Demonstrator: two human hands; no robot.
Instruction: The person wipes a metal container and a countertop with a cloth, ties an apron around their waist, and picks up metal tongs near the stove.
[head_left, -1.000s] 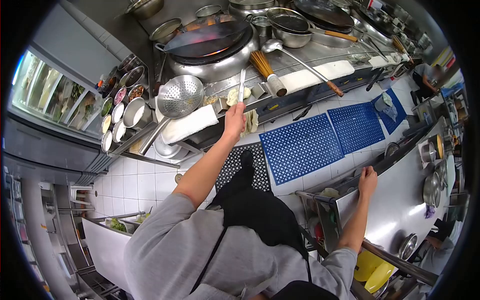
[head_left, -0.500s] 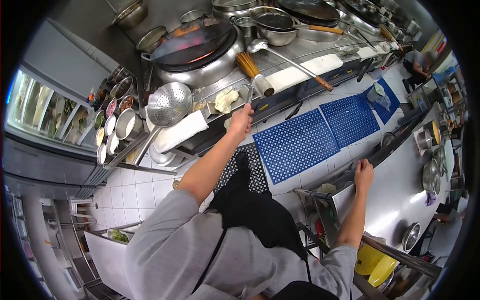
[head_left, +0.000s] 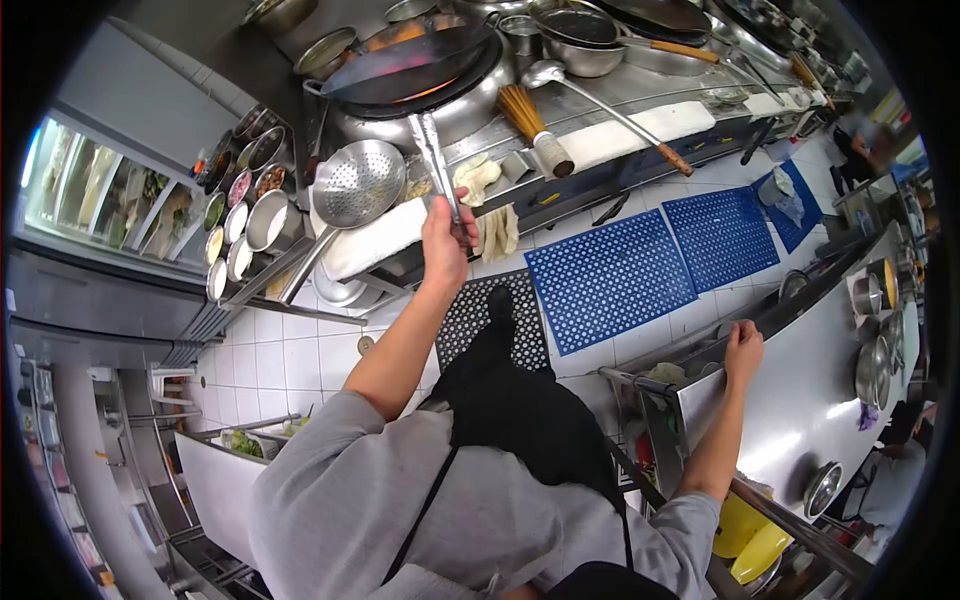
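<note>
My left hand [head_left: 447, 243] is closed around the near end of a long shiny metal utensil that looks like tongs [head_left: 432, 160]. Its far end points up at the front of a large dark wok [head_left: 405, 70], where flames show behind the rim. A perforated strainer [head_left: 360, 185] lies to the left of this hand. Close by on the right are a crumpled pale cloth [head_left: 475, 180] and a bamboo brush [head_left: 535, 130]. At the edge of the steel counter [head_left: 800, 370], my right hand [head_left: 742, 352] rests with curled fingers; what is inside them is hidden.
Condiment containers [head_left: 268, 222] stand at the left. A ladle [head_left: 610, 112] lies across the stove front over a white towel [head_left: 665, 130]. Blue perforated mats [head_left: 610, 280] cover part of the tiled floor. Metal bowls [head_left: 872, 370] sit on the right counter. Another person [head_left: 858, 150] is far right.
My left hand has moved left and turned the tongs from nearly end-on to pointing at the wok. The view has shifted slightly. My right hand stays by the counter edge.
</note>
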